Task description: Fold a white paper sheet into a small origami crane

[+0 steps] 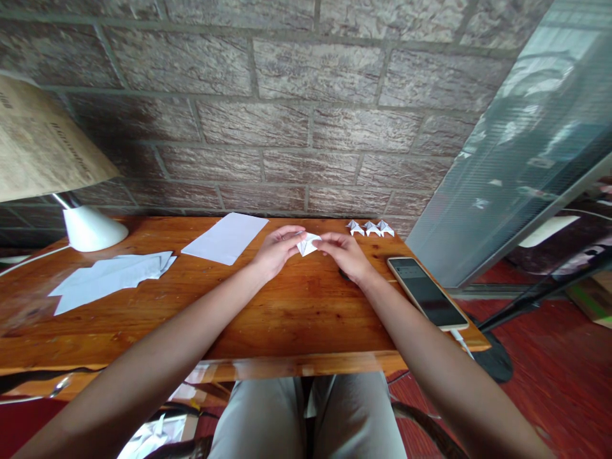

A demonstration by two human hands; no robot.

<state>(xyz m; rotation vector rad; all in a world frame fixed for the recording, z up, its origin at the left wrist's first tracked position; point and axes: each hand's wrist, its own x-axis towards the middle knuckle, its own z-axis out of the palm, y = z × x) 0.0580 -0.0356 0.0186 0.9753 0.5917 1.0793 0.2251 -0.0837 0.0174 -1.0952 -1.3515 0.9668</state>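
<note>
Between my two hands, a small piece of folded white paper (308, 245) with visible creases is held just above the wooden table. My left hand (278, 250) pinches its left side between thumb and fingers. On the other side, my right hand (345, 254) grips the right edge with thumb and forefinger. Beyond my right hand, three small folded paper figures (371, 228) stand in a row near the wall. A stack of white paper sheets (226, 238) lies flat to the left of my left hand.
Cut paper scraps (112, 277) lie on the table (296, 319) at the left, near a white lamp base (93, 228) with a printed shade. A phone (427, 292) with a plugged-in cable rests along the right edge. A brick wall (287, 121) rises behind.
</note>
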